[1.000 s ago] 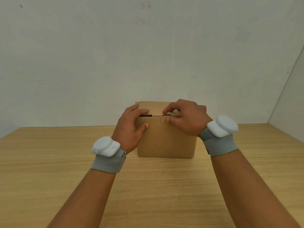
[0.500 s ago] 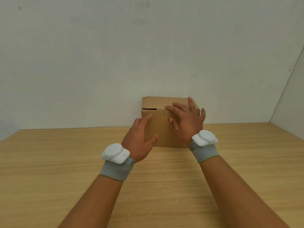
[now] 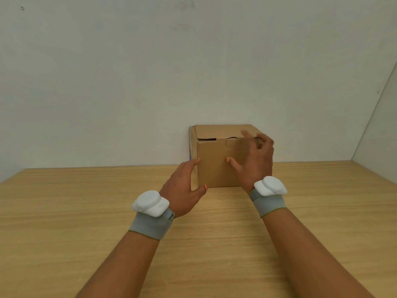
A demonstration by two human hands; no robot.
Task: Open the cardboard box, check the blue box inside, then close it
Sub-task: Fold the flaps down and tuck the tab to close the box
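Observation:
A brown cardboard box (image 3: 214,160) stands on the wooden table (image 3: 86,211) close to the back wall, its top flap down with a thin dark gap along the front edge. My left hand (image 3: 183,190) hovers open at the box's lower left front corner, fingertips near the left edge. My right hand (image 3: 254,160) is spread open in front of the box's right front face, blurred by motion, holding nothing. The blue box is hidden inside; only a thin bluish strip shows along the box's left side.
A pale wall (image 3: 193,72) rises right behind the box, and a second wall (image 3: 382,136) closes off the right side. Both wrists carry grey bands with white devices. Bare tabletop stretches to the left, right and front of the box.
The box now sits farther back, against the wall. Both hands have come off its top front edge and opened, the right one sliding from the lid to the front face.

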